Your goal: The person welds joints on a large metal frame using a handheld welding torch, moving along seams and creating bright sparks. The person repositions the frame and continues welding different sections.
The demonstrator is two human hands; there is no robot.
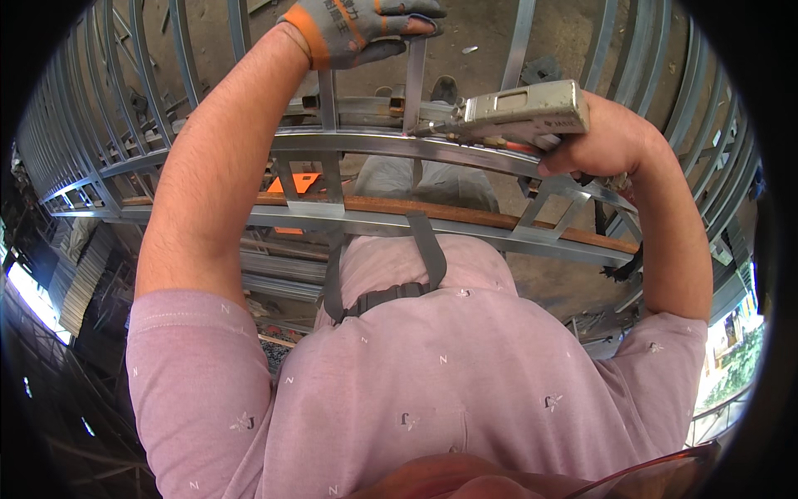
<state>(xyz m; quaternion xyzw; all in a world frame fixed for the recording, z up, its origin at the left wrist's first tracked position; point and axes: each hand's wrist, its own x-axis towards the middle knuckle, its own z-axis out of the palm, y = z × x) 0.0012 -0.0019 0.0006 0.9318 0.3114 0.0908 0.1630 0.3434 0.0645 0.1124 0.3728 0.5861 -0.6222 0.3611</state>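
Note:
My left hand (pixel 362 32), in a grey and orange work glove, is at the top edge with its thumb and fingers closed about an upright metal bar (pixel 415 87). Part of that grip is cut off by the frame's edge. In my bare right hand (pixel 603 137) is a beige, boxy handheld welding gun (pixel 524 108), pointing left. Its narrow nozzle meets the foot of the upright bar, where a small bright spot shows on the shiny metal rail (pixel 366 142). My right fingers wrap the gun's grip, partly hidden behind its body.
Rows of metal bars (pixel 184 54) spread to the left and right. Nearer me runs a second rail (pixel 382 223) beside a brown strip (pixel 465 213). An orange object (pixel 298 182) lies below the frame at left. A dark strap with a buckle (pixel 386 297) hangs at my chest.

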